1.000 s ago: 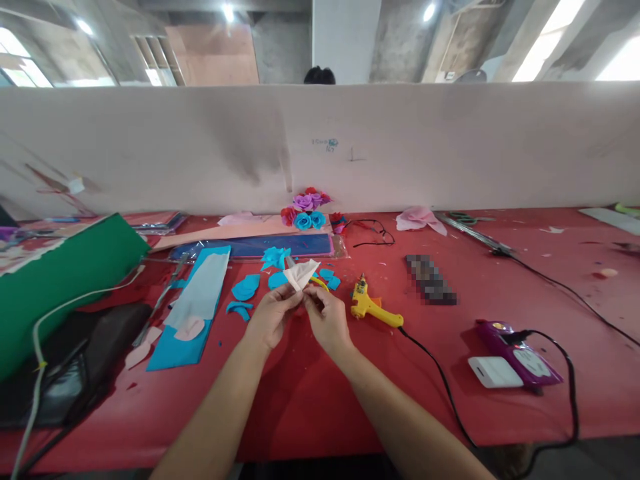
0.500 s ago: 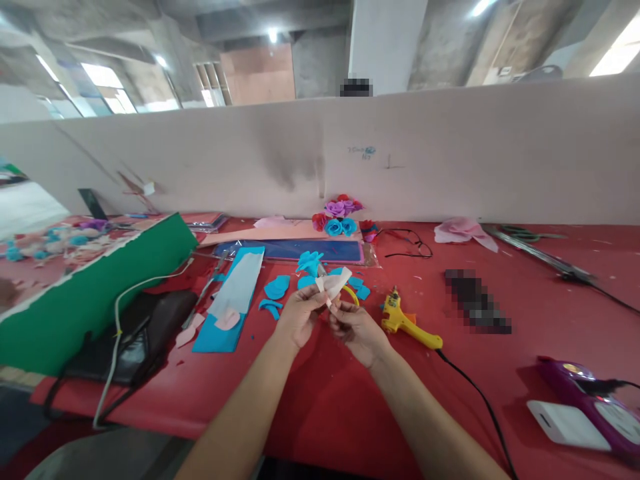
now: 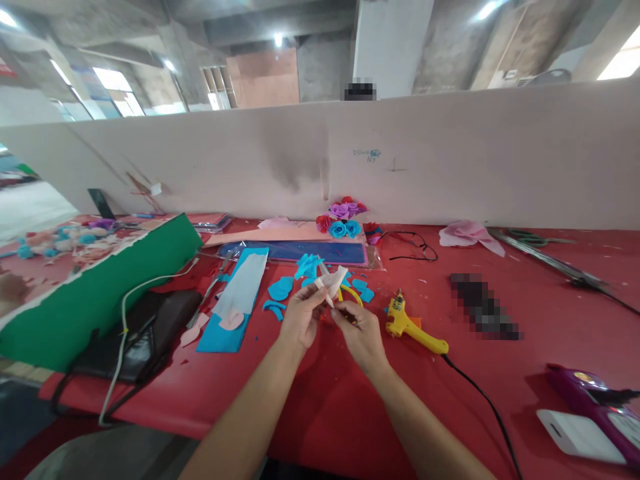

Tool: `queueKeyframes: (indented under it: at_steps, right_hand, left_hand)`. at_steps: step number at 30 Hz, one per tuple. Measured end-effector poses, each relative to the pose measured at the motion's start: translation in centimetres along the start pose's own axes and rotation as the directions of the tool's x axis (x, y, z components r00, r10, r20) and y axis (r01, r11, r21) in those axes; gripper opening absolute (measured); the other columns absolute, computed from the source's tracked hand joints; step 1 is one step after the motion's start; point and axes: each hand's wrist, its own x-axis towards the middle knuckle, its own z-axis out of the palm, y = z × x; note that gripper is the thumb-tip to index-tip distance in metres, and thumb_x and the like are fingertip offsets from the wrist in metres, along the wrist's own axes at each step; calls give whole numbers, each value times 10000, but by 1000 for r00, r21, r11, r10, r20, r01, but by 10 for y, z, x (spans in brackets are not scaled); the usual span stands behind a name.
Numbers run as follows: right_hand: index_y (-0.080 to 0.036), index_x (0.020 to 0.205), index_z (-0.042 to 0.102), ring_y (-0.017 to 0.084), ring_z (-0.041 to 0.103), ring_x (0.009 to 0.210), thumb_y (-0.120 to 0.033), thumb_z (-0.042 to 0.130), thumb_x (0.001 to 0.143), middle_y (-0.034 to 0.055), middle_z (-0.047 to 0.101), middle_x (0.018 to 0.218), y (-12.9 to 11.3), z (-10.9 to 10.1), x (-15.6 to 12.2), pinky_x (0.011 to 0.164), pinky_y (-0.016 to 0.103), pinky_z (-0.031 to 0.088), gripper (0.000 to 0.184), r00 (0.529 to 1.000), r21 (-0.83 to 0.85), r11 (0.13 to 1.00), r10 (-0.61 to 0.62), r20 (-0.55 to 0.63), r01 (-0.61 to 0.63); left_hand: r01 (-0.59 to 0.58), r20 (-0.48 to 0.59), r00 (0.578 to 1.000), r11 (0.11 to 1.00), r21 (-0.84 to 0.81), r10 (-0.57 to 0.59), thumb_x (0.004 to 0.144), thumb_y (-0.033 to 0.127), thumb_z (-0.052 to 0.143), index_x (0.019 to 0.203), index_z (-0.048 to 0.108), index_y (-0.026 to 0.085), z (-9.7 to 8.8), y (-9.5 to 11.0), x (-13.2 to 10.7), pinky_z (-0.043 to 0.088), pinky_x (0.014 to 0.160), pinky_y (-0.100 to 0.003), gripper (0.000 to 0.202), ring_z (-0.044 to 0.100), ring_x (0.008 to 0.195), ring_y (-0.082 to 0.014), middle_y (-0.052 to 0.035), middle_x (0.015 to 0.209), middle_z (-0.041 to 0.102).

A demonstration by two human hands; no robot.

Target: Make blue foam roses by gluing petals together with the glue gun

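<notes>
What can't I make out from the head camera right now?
All in the head view:
Yellow curved thing: lower part hidden by the right hand.
Pale paper: part covered by the left hand.
Dark object: blurred by square blocks.
Purple box: cut off by the right edge.
Wall writing: too small and blurred to read.

The body is of a person with two bare arms. The left hand [image 3: 303, 320] is ungloved, and so is the right hand [image 3: 366, 333]; both have slender fingers [image 3: 317, 297], whose nails are too small to tell. The left wrist [image 3: 294, 345] and the right wrist [image 3: 377, 363] are also uncovered. The left forearm [image 3: 245, 407] and the right forearm [image 3: 417, 417] have a smooth outline and look wider toward the lower edge. There, between them, a black area [image 3: 310, 471] shows; whether it is clothing, I cannot tell.
</notes>
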Motion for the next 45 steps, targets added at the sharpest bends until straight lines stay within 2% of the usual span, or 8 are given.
queueKeyframes:
  at_steps: [4,14,22,28,34,39,43,45]
  right_hand:
    - [-188,665,648,154,512,557,-340,626,735,13,591,593,0,-1,3,541,286,395,168,977,211,959,161,142,-189]
    - [-195,805,663,169,560,673,-352,598,769,30,648,741,1,2,2,630,287,433,174,998,71,996,46,32,-48]
    - [-185,687,643,113,466,563,-394,738,614,8,565,630,3,-2,6,561,257,404,240,874,499,729,300,383,-469]
    - [-195,843,667,169,558,714,-380,662,718,30,648,776,5,4,5,681,295,433,223,990,178,979,81,112,-100]
    - [-194,805,662,153,514,647,-365,591,780,7,604,699,7,3,6,620,274,402,186,997,134,989,53,49,-59]
    - [-189,739,669,139,500,653,-371,675,704,4,587,688,4,-2,8,644,272,407,185,971,386,896,162,176,-219]
    - [-179,670,644,106,453,552,-353,761,570,-5,552,625,1,-5,9,584,268,407,233,855,507,701,310,417,-501]
    - [-186,694,647,112,475,576,-357,747,600,-3,569,653,0,-5,8,609,273,413,219,872,512,719,293,391,-471]
  left_hand:
    - [-17,-6,1000,1000,-15,17,576,251,794,752,681,142,-3,-1,2,443,616,-219,236,588,619,-98,-3,686,654]
    - [-90,-78,993,995,-29,88,488,173,825,631,616,134,5,-6,-2,445,636,-207,256,594,645,-97,13,649,638]
    - [-19,42,999,999,-31,20,513,192,813,667,611,152,0,-2,-2,387,473,-197,257,521,475,-63,40,600,600]
    - [-131,-152,981,991,-36,124,485,162,824,667,626,154,5,-3,-1,427,602,-193,269,587,622,-81,36,661,632]
    - [-11,-33,999,1000,-19,10,498,184,827,679,683,132,2,-2,0,443,667,-215,237,595,658,-102,-7,680,661]
    - [38,93,995,997,65,-44,564,218,804,737,712,129,-5,-1,-1,459,736,-253,216,630,755,-152,-55,751,690]
    - [61,118,991,996,71,-70,555,232,811,672,691,149,-6,1,-1,476,695,-274,186,637,676,-156,-28,646,662]
    - [30,103,994,998,57,-35,545,221,815,662,688,153,-4,2,-2,476,698,-269,186,634,666,-147,-20,647,663]
